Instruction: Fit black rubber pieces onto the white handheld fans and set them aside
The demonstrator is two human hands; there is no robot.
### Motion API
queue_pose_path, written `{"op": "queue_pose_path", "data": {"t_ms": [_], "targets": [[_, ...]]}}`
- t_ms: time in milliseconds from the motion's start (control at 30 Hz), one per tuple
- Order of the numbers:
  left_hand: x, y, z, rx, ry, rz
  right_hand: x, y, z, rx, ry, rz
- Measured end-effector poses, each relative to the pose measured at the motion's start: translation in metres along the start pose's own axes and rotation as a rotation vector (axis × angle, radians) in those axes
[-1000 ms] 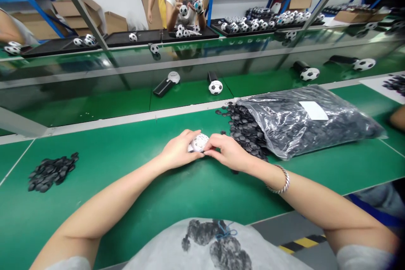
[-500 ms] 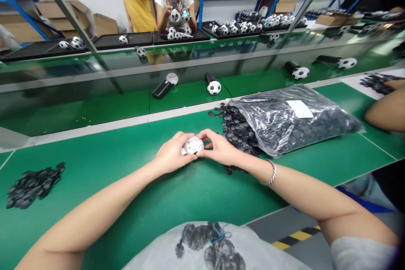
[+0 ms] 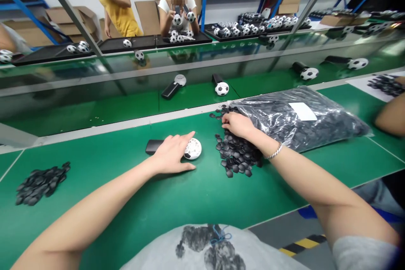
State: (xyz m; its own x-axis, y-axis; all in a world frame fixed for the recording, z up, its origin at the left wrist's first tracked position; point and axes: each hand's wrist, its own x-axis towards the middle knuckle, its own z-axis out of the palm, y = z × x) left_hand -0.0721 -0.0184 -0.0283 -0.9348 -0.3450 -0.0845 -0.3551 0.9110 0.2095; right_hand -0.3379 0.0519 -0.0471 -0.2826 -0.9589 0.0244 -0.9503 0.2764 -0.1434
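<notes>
- Ball: white ball (image 3: pixel 194 149) with a black handle (image 3: pixel 153 147), lying on the green table (image 3: pixel 202 206), centre of the frame.
- Left hand (image 3: pixel 171 154): spread over the ball-and-handle join; thumb stretched away from forefinger, touching the table side. No firm grasp seen.
- Right hand (image 3: pixel 239 125): fingers curled, tips close together, at the top of the black pile (image 3: pixel 237 156), right of centre. Cannot tell whether a piece is pinched.
- Plastic bag (image 3: pixel 335 122): right of frame, just beside the pile.
- Step in hand, judged: picking from the pile while the ball is steadied.
- Next move calls for, judged: a fingertip pinch separating one flat piece from its neighbours.
</notes>
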Motion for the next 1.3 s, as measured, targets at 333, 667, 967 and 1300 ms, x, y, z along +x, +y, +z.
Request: {"op": "queue_pose_path", "data": {"t_ms": [333,667,967,1300], "targets": [[0.002,-0.002,0.005,-0.05,0.069,-0.01,-0.053,-0.054,-0.015,0.559,-0.03,-0.43],[0.002,0.002,0.002,-0.109,0.081,-0.046,-0.058,-0.075,-0.003,0.763,-0.143,-0.413],[0.008,0.01,0.002,-0.135,0.108,-0.151,-0.05,-0.075,0.007,0.873,-0.117,-0.361],[0.014,0.014,0.002,-0.155,0.127,-0.172,-0.038,-0.075,0.009,0.985,-0.299,-0.247]]}}
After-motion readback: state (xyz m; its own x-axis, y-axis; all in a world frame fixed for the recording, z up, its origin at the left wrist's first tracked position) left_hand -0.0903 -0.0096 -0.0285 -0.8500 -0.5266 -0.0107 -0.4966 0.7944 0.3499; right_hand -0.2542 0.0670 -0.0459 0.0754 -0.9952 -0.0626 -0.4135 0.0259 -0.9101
